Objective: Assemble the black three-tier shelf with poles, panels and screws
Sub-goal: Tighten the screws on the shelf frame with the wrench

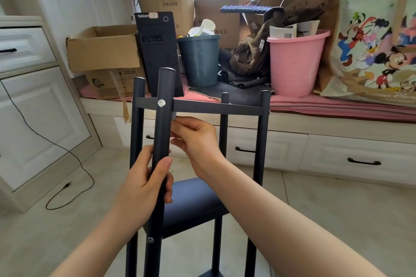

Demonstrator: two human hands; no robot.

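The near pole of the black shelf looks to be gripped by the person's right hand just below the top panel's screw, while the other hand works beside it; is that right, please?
Not quite: the head view shows the left hand gripping the near pole below the top panel's screw, while the right hand works beside it.

Tiled floor and cluttered window bench

The pale floor (326,209) carries a black cable (74,164) at lower left; the pink-cushioned bench (337,105) across the upper frame holds cardboard boxes (103,51), a computer tower (159,51), a dark bin (199,60) and a pink bucket (295,65).
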